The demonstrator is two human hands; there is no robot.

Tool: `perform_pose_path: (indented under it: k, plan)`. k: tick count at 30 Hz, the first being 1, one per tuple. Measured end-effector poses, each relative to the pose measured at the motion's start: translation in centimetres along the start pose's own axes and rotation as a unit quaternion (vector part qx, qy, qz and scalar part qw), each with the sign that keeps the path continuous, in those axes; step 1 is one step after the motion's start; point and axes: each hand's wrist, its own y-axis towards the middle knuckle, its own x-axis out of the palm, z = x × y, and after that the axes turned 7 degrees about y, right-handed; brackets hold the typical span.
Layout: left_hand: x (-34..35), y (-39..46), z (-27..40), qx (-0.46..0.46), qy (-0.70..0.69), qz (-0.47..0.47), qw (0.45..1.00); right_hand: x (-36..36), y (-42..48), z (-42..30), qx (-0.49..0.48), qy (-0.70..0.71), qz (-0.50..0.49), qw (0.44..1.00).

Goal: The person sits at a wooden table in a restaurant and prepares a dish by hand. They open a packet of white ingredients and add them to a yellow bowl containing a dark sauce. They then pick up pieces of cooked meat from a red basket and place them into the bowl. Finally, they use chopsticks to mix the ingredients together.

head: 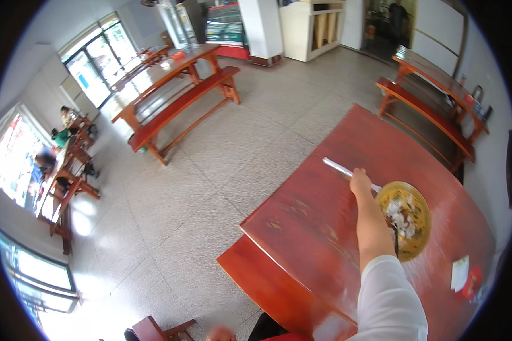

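My right hand (361,181), at the end of a white-sleeved arm, grips a long, narrow whitish strip (337,166) over the red wooden table (294,200). The strip looks like wrapped chopsticks, though I cannot be sure. One end of it reaches the rim of a yellow bowl (424,213). White rice (403,215) and other food lie in the bowl, and a dark utensil handle (396,241) leans out toward me. At the bottom edge, my left hand (221,334) is only partly visible, below a blurred patch. Whether it holds anything cannot be told.
A reddish wooden bench (264,268) runs along the table's near side. White paper (459,273) and a red packet (472,283) lie at the right. Another bench (192,102) stands across the floor. People sit by the left window; a person (397,19) stands in the far doorway.
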Motion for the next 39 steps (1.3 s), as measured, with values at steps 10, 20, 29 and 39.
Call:
perform_pose_path:
  k: [10, 20, 29, 39]
  plan:
    - [3.5, 1.0, -0.2, -0.03, 0.062, -0.009, 0.998, -4.7, -3.5, -3.6, -0.265, 0.267, 0.041, 0.926]
    - [3.2, 2.3, -2.2, 0.033, 0.307, -0.125, 0.943, -16.0, -11.2, 18.5, -0.079, 0.252, 0.191, 0.945]
    - [7.7, 0.9, 0.3, -0.082, 0.2, -0.075, 0.974, -13.3, -16.1, 19.7, -0.055, 0.013, 0.132, 0.99]
    - [4.2, 9.7, 7.9, -0.146, 0.208, -0.111, 0.961, -9.9, -16.5, 15.1, 0.016, -0.191, 0.041, 0.981]
